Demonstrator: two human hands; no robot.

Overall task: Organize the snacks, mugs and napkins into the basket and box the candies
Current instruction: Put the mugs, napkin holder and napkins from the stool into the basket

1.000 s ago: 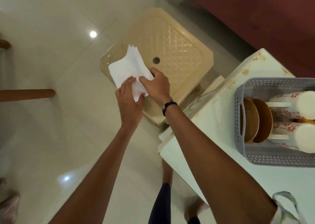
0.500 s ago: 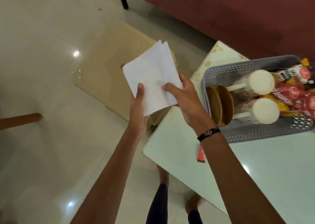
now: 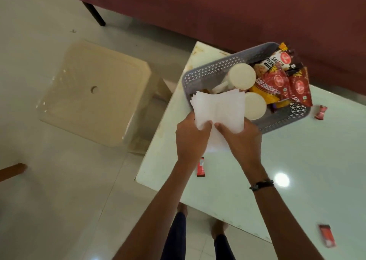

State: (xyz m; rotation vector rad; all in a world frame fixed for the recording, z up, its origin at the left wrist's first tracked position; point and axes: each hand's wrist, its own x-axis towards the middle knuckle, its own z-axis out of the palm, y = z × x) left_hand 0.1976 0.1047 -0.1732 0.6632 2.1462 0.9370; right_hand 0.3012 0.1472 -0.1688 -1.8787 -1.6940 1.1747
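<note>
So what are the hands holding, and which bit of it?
Both hands, left and right, hold a stack of white napkins by its near bottom edge, thumbs pinching on top, over the near end of the grey basket.

Basket (image 3: 200, 75) upper right of frame on surface (image 3: 297, 150); mugs (image 3: 242, 76) and snack packets (image 3: 281, 81) inside. Napkins (image 3: 219, 109) over basket's near-left corner. Candies (image 3: 201, 167) on surface lower down, right. Stool (image 3: 95, 93) on floor, left.
</note>
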